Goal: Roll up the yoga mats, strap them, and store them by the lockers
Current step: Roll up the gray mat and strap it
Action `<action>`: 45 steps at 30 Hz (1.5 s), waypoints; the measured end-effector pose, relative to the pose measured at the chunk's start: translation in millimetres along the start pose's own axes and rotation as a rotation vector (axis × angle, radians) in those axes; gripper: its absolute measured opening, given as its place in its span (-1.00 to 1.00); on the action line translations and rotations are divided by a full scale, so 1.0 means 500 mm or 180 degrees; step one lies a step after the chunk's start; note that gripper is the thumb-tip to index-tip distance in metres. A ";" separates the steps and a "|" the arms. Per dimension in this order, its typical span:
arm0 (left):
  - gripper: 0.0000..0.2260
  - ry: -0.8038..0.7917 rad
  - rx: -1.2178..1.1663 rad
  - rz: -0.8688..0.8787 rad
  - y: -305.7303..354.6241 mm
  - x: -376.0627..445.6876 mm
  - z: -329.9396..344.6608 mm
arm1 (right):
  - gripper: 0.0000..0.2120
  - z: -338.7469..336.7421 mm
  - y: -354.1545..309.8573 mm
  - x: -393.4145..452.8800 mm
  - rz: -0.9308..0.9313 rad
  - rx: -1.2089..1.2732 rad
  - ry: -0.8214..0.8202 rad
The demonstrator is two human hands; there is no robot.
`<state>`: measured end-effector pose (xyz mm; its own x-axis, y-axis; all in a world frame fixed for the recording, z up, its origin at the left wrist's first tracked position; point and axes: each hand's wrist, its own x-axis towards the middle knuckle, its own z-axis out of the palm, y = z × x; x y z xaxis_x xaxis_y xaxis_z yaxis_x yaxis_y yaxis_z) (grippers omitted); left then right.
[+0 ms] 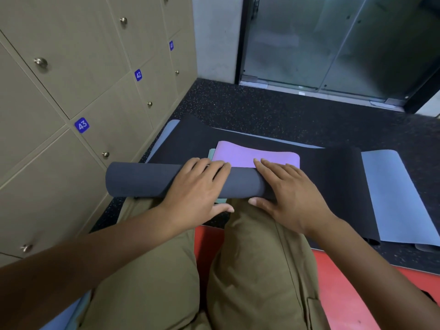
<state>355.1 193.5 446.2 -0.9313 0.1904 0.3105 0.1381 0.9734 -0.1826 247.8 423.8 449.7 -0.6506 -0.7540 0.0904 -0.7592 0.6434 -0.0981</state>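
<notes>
Left hand [198, 186], right hand [285, 189] pressing flat on rolled dark mat [142, 179]; lockers [71, 91] left.

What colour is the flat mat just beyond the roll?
Purple, clearest in the head view.

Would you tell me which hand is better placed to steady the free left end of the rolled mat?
Left, probably: the left hand lies on the dark roll nearest its bare end, while the right hand covers the other end.
</notes>
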 end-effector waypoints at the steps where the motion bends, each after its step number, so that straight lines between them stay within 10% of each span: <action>1: -0.12 0.0014 0.0005 -0.0015 0.003 0.004 0.004 | -0.13 -0.003 0.003 0.007 -0.0001 0.0041 -0.0011; 15: -0.47 -0.0041 -0.0027 -0.0062 -0.046 0.083 0.037 | -0.20 -0.013 0.041 0.019 0.0244 0.0081 0.0497; 27: -0.32 -0.0245 -0.1351 -0.0596 -0.088 0.235 -0.114 | -0.08 -0.188 0.078 0.039 0.0951 0.2266 0.1859; 35: -0.50 -0.0105 -0.2629 -0.0762 -0.047 0.216 -0.126 | -0.30 -0.279 0.042 0.037 0.0581 0.2350 0.2060; 45: -0.22 0.0820 -0.3693 -0.1307 0.070 0.101 -0.155 | -0.27 -0.315 -0.092 0.030 -0.0253 0.1433 0.1914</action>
<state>338.9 246.9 528.0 -0.9011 -0.2605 0.3466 0.1904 0.4803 0.8562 270.4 403.5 611.7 -0.5887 -0.5106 0.6267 -0.8083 0.3764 -0.4527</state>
